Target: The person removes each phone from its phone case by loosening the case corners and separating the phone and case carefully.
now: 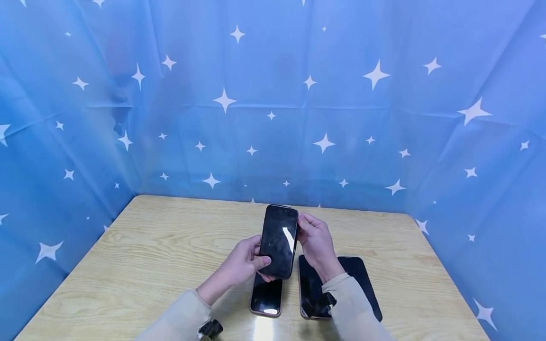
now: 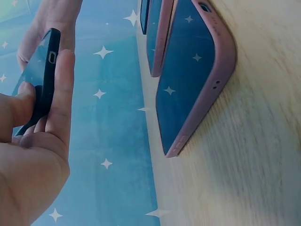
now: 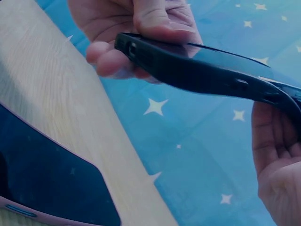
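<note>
A smartphone (image 1: pixel 278 241) in a dark case is held up over the table between both hands, its black screen facing up toward the head camera. My left hand (image 1: pixel 244 263) grips its lower left corner, thumb on the screen and fingers underneath. At the upper right edge, my right hand (image 1: pixel 316 239) pinches the phone between thumb and fingers. In the right wrist view the dark case (image 3: pixel 197 77) looks bowed along its side. A second phone (image 1: pixel 266 296) in a pinkish case lies on the table below the held one, partly hidden by it.
Two more dark-screened devices lie side by side on the right, a pink-rimmed phone (image 1: pixel 308 284) and a black one (image 1: pixel 362 279), both partly covered by the right forearm. The wooden table (image 1: pixel 170 246) ends at a blue star-patterned curtain (image 1: pixel 273 156) behind and at both sides.
</note>
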`<action>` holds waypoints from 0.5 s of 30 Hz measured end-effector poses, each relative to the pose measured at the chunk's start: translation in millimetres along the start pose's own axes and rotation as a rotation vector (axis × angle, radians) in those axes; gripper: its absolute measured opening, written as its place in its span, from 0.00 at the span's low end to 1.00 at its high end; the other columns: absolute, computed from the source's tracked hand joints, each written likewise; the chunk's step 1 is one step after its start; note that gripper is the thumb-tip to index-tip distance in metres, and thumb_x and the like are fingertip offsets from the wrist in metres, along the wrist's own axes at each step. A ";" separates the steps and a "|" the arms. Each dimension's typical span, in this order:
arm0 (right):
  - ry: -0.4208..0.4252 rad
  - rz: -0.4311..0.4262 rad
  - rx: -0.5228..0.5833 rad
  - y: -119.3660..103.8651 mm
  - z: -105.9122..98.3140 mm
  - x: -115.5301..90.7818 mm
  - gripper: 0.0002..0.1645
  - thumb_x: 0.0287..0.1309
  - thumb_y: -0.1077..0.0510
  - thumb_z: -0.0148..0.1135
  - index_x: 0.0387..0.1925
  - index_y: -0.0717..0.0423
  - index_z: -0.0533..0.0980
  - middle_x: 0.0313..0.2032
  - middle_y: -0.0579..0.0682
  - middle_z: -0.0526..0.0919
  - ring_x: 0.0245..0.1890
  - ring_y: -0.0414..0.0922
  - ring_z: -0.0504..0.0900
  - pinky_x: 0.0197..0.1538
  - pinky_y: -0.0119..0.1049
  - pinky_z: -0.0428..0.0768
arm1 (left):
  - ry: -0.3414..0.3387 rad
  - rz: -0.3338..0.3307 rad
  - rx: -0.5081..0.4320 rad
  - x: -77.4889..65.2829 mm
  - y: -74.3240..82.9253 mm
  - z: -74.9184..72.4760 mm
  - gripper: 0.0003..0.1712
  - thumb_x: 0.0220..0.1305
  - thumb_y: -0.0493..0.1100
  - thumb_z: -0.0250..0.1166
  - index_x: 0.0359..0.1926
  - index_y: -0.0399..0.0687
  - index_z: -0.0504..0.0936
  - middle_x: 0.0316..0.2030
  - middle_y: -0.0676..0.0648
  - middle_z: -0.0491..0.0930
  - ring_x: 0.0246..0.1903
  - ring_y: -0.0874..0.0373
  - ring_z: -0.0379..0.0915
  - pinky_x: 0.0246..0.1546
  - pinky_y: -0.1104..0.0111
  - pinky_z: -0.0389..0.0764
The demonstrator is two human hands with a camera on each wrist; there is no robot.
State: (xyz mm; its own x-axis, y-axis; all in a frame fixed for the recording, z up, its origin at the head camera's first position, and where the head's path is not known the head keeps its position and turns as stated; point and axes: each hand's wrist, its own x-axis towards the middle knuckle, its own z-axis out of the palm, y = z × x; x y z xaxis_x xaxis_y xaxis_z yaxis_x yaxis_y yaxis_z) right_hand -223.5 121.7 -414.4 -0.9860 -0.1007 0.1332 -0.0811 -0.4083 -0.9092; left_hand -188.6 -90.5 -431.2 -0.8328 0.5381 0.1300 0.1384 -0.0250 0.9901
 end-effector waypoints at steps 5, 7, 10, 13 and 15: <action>-0.020 0.028 0.024 -3.0 0.5 1.5 0.21 0.80 0.62 0.48 0.37 0.48 0.87 0.31 0.44 0.86 0.30 0.38 0.83 0.37 0.31 0.81 | 0.006 0.006 -0.004 -0.5 3.2 -0.3 0.17 0.71 0.23 0.56 0.58 0.21 0.69 0.40 0.25 0.84 0.30 0.29 0.85 0.31 0.54 0.90; -0.004 0.046 0.035 -3.0 2.0 2.3 0.21 0.80 0.62 0.47 0.37 0.49 0.86 0.31 0.44 0.86 0.31 0.38 0.82 0.37 0.31 0.80 | 0.014 0.000 -0.010 -0.5 2.8 -0.5 0.17 0.71 0.23 0.55 0.59 0.21 0.69 0.40 0.25 0.84 0.30 0.28 0.85 0.31 0.55 0.90; 0.022 0.076 0.021 -2.5 4.2 3.2 0.21 0.81 0.61 0.46 0.37 0.51 0.85 0.30 0.45 0.85 0.30 0.38 0.81 0.36 0.30 0.79 | 0.037 -0.015 -0.010 -0.9 2.2 0.2 0.17 0.72 0.23 0.56 0.59 0.22 0.69 0.42 0.25 0.84 0.30 0.30 0.85 0.31 0.54 0.90; 0.038 0.095 -0.026 -2.5 6.0 3.7 0.21 0.82 0.58 0.44 0.40 0.53 0.83 0.31 0.45 0.83 0.31 0.39 0.80 0.36 0.29 0.78 | 0.060 -0.028 -0.002 -1.1 1.8 0.8 0.16 0.72 0.24 0.56 0.59 0.22 0.70 0.42 0.25 0.85 0.30 0.33 0.86 0.32 0.54 0.90; 0.038 0.099 -0.057 -2.8 6.9 4.3 0.21 0.83 0.56 0.43 0.42 0.55 0.82 0.33 0.46 0.83 0.33 0.40 0.80 0.38 0.30 0.78 | 0.075 -0.032 0.004 -0.7 1.6 0.4 0.16 0.72 0.24 0.56 0.58 0.23 0.70 0.43 0.26 0.85 0.30 0.34 0.87 0.32 0.54 0.90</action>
State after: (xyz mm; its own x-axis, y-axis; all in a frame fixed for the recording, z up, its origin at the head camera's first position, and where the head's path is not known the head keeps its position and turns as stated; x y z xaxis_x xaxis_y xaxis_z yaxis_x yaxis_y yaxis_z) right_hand -226.4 116.2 -408.6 -0.9943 -0.1028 0.0274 0.0099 -0.3459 -0.9382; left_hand -187.6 -90.5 -429.7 -0.8747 0.4738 0.1021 0.1132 -0.0050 0.9936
